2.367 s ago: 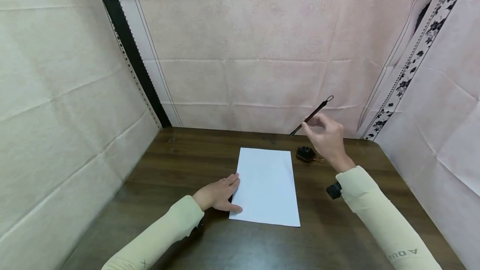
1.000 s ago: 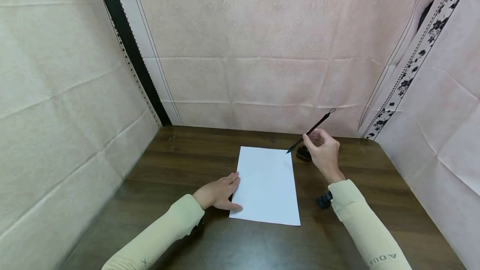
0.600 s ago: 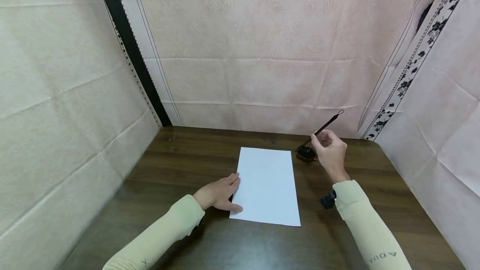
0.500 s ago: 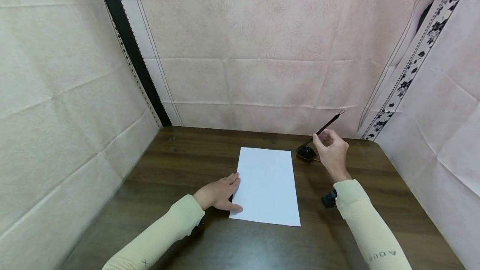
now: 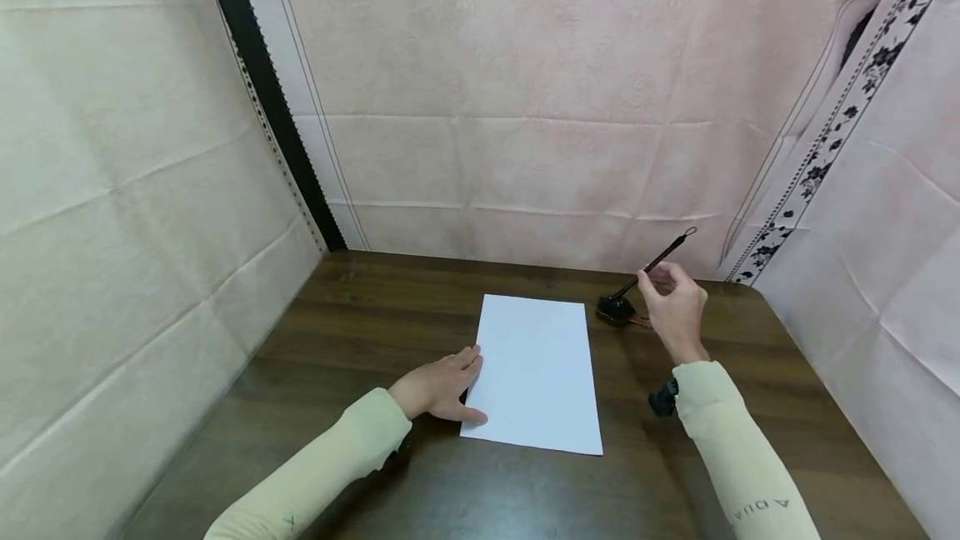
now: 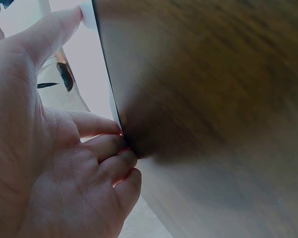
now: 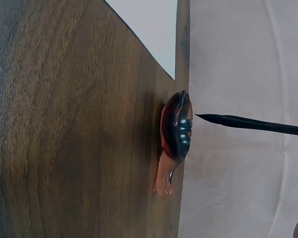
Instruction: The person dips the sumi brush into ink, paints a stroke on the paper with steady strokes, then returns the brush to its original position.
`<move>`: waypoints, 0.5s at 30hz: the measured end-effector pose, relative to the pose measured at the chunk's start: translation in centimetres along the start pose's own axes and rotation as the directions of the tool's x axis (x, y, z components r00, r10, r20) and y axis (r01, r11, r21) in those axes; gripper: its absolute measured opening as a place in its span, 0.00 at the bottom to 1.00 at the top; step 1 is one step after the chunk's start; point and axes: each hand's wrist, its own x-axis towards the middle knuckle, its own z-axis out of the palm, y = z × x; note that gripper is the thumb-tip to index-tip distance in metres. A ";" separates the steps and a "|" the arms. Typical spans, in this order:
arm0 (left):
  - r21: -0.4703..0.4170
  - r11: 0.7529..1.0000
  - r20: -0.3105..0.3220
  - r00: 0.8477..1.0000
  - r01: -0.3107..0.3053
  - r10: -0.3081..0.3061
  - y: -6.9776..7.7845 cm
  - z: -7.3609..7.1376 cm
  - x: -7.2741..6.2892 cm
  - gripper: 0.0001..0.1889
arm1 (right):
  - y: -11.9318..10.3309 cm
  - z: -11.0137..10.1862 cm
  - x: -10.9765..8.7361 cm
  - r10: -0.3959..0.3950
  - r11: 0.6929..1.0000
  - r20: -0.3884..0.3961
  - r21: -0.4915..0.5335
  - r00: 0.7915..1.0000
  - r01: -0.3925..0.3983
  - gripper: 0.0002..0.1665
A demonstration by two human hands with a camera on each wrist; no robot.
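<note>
In the head view, my left hand (image 5: 438, 387) rests on the left edge of a white sheet of paper (image 5: 536, 373), thumb spread from the fingers. The left wrist view shows the thumb and fingertips along the edge of the paper (image 6: 89, 64). My right hand (image 5: 677, 311) pinches a dark calligraphy brush (image 5: 663, 254) by its shaft, slanted with the looped end up. Its tip is at a small black ink dish (image 5: 615, 312) with a brown handle. From the right wrist, the brush (image 7: 258, 124) has its pointed tip just above the dish (image 7: 175, 129), seemingly apart from it.
The dark wooden table (image 5: 360, 315) carries the paper and dish, which sits just right of the paper's upper right corner. Pale cloth (image 5: 487, 107) hangs behind the table's far edge and on both sides.
The brush was over the paper's upper right corner one second ago; my right hand has carried it right to the ink dish, then slightly further right and down. My left hand stays put.
</note>
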 end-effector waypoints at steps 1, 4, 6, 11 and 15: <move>0.001 1.000 0.001 1.000 0.002 -0.002 0.0 0.0 0.0 0.56 | 0.1 0.0 0.0 0.003 1.000 0.004 -0.007 1.000 -0.003 0.10; 0.004 1.000 0.006 1.000 0.007 -0.007 0.0 0.1 0.0 0.56 | 0.3 0.1 -0.1 0.011 0.999 0.014 -0.031 1.000 -0.011 0.10; 0.009 1.000 0.008 1.000 0.010 -0.010 0.0 0.1 0.0 0.56 | 0.5 0.1 -0.3 0.012 0.999 0.018 -0.050 1.000 -0.011 0.10; 0.016 1.000 0.008 1.000 0.010 -0.010 0.1 0.0 0.1 0.56 | 1.0 0.3 -0.7 0.012 0.997 0.034 -0.071 0.999 -0.010 0.10; 0.013 1.000 0.012 1.000 0.009 -0.009 0.1 -0.1 0.0 0.55 | 1.0 0.4 -1.0 0.023 0.996 0.045 -0.084 0.999 -0.019 0.10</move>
